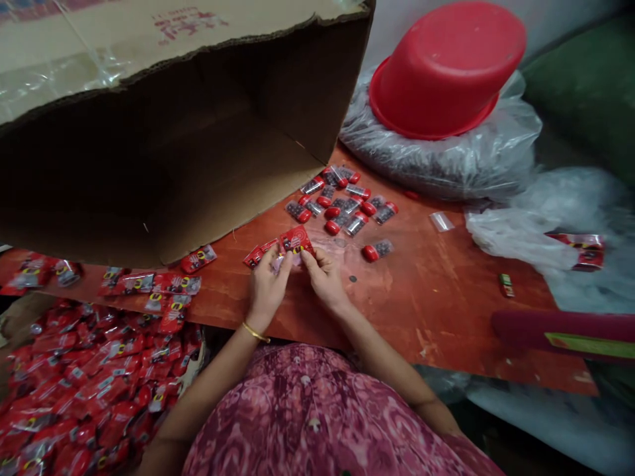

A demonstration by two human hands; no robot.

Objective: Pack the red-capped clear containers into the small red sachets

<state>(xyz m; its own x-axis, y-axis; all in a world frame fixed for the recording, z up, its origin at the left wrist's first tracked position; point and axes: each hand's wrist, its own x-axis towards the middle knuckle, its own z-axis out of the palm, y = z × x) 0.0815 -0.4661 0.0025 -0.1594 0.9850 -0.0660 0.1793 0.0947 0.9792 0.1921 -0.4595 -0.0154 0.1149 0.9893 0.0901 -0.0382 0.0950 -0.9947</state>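
Note:
Both my hands meet at the near side of the red table [411,297], fingers closed on a red printed packet [296,239] with a clear lower part. My left hand [268,281], with a gold bangle at its wrist, pinches the packet's left side; my right hand [326,279] pinches the right edge. More red packets [254,256] lie against my left fingers. Beyond the hands is a loose group of small clear tubes with red caps and dark contents [342,201]. One such tube [377,250] lies apart, right of my right hand.
A large cardboard box [297,155] opens toward me at the left. Below the table's left edge is a heap of red packets [99,390]. A red tub [446,66] sits upside down on a plastic-wrapped bundle [436,165]. Plastic bags [526,225] and a dark pink roll [526,327] lie right.

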